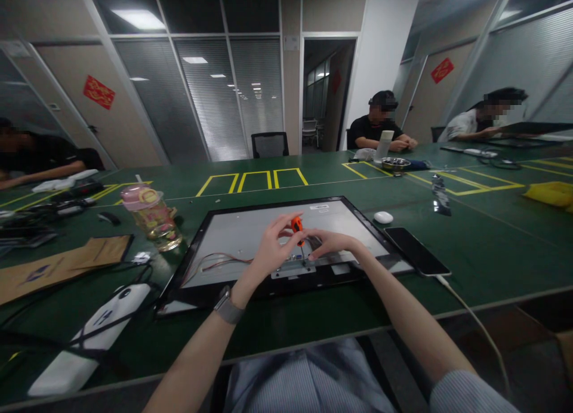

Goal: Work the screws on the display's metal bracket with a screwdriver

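A flat display panel (242, 234) with a black frame lies back side up on the table in front of me. An orange and black screwdriver (296, 224) stands almost upright over its near edge, the tip on a small metal bracket (290, 272). My left hand (276, 243) is closed with its fingertips around the handle. From the other side, my right hand (333, 243) reaches in with curved fingers at the lower handle and its thumb low beside the shaft. Thin wires (224, 256) run across the panel, left of my hands. Any screw under the tip is too small to make out.
Left of the panel are a drink cup (152, 216), a paper bag (67, 264) and a white device (111, 317) with cables. On the right lie a phone (416, 250) on a charging cable and a white case (383, 217). Several people sit around the table.
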`<act>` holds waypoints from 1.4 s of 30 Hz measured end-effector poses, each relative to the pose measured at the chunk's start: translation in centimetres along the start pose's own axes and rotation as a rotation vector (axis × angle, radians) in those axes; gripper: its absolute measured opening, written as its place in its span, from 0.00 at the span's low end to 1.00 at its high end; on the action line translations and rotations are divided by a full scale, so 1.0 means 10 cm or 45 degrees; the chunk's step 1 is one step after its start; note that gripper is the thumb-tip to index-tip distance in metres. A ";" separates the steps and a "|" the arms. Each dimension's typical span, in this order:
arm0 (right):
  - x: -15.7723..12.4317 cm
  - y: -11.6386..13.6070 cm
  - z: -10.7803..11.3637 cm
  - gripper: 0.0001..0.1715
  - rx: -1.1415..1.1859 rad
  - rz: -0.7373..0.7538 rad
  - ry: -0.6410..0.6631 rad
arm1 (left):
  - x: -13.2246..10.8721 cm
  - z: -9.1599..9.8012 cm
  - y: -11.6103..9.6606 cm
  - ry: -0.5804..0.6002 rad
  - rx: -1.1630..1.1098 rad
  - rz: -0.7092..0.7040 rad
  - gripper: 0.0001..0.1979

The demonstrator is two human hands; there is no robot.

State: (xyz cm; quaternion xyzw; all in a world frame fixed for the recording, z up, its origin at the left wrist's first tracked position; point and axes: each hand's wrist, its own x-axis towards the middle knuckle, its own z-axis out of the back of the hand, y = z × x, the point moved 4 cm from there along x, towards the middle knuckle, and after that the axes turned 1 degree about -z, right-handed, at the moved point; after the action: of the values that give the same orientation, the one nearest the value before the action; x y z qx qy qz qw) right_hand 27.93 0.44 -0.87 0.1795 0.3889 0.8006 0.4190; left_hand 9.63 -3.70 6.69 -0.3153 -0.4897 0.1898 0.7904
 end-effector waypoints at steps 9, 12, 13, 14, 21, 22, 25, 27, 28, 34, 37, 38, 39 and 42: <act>-0.02 0.03 0.00 0.42 0.000 -0.019 -0.010 | 0.00 -0.03 0.08 -0.031 -0.139 0.087 0.20; -0.02 0.02 0.00 0.44 -0.015 -0.051 -0.005 | 0.01 0.01 0.03 -0.121 0.035 0.006 0.16; -0.02 0.02 0.00 0.44 -0.022 -0.060 -0.006 | 0.01 0.01 0.00 -0.122 0.073 -0.021 0.16; -0.03 0.03 0.01 0.44 -0.029 -0.069 -0.008 | 0.01 0.01 -0.02 -0.106 0.086 -0.044 0.16; -0.03 0.08 0.01 0.41 -0.035 -0.040 -0.004 | -0.01 -0.03 -0.04 0.010 -0.057 -0.058 0.20; -0.04 0.09 0.01 0.41 -0.042 -0.055 -0.007 | -0.01 -0.02 -0.04 -0.030 0.000 -0.073 0.19; -0.04 0.09 0.02 0.41 -0.039 -0.082 -0.018 | 0.00 0.02 -0.06 -0.171 0.234 -0.173 0.17; -0.04 0.09 0.02 0.41 -0.019 -0.081 -0.018 | 0.00 0.04 -0.08 -0.213 0.332 -0.222 0.15; -0.04 0.08 0.01 0.42 -0.011 -0.082 -0.018 | 0.01 0.04 -0.08 -0.208 0.342 -0.221 0.15; -0.03 0.05 0.01 0.42 0.001 -0.068 -0.019 | 0.01 0.00 -0.03 -0.061 -0.070 -0.042 0.19; -0.04 0.05 0.02 0.42 0.002 -0.095 -0.028 | 0.01 0.03 -0.01 -0.139 -0.026 0.001 0.17; -0.04 0.05 0.02 0.43 0.002 -0.108 -0.029 | 0.01 0.04 0.00 -0.184 0.039 -0.005 0.15; -0.05 0.04 0.01 0.43 0.002 -0.117 -0.028 | 0.01 0.06 -0.01 -0.223 0.101 -0.016 0.14; -0.04 0.04 0.01 0.43 0.005 -0.116 -0.016 | 0.01 0.08 -0.01 -0.236 0.172 -0.044 0.13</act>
State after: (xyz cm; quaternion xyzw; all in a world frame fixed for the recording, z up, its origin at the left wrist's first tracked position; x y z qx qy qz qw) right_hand 28.00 -0.01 -0.50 0.1675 0.3957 0.7787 0.4572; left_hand 9.00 -3.49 7.11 -0.2340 -0.5521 0.2369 0.7644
